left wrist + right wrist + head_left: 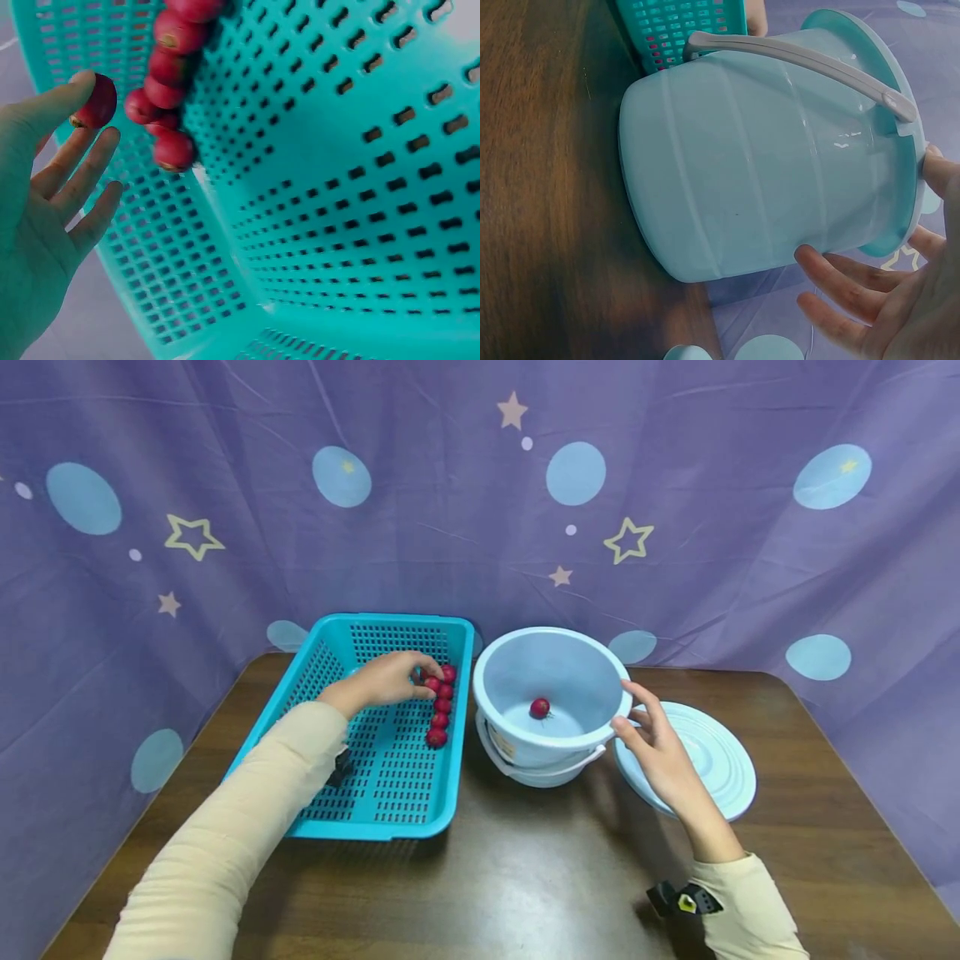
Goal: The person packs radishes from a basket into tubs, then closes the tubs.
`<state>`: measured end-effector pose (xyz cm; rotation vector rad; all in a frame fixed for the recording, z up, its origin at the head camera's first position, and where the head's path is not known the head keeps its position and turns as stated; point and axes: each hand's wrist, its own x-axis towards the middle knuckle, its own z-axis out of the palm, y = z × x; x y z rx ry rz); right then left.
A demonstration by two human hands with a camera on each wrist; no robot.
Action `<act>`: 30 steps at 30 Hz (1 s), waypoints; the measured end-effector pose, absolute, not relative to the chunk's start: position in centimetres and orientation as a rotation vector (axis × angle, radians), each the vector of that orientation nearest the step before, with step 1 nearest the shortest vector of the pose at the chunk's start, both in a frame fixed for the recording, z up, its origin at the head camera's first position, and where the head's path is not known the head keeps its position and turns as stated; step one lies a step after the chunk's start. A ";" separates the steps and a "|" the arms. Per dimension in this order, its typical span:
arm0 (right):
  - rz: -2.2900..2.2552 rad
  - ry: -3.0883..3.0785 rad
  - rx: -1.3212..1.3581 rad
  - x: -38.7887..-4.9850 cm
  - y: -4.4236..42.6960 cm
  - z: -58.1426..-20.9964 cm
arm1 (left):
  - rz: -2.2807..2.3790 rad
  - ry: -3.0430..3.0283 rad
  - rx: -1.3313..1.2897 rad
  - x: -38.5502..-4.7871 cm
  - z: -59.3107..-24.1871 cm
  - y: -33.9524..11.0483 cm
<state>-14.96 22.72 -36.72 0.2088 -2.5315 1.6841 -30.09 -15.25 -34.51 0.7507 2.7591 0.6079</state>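
Note:
My left hand [387, 677] is inside a turquoise basket [462, 727], pinching a round red radish [95, 103] between thumb and index finger; its other fingers are spread. Several more radishes [439, 720] lie in a row along the basket's right side. To the right stands a light-blue bucket [551, 660] with one radish [539, 708] on its bottom. My right hand [660, 752] holds the bucket's right rim, thumb at the near side and fingers farther round. In the right wrist view, some fingertips [808, 255] are beside the bucket's outer wall.
A round light-blue lid [712, 760] lies on the brown wooden table [525, 877] behind my right hand. The bucket's handle [525, 772] hangs down at its front. A purple curtain [450, 527] with stars and dots hangs behind the table.

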 end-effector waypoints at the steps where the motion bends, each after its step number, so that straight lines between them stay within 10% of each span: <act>1: 1.684 -2.532 0.210 -15.0 22.7 -36.7 | 0.605 2.764 0.747 -29.9 -34.3 -15.2; 30: 1.666 -2.519 0.236 -15.1 22.7 -37.1 | 0.920 2.744 1.113 -24.7 -27.6 -12.0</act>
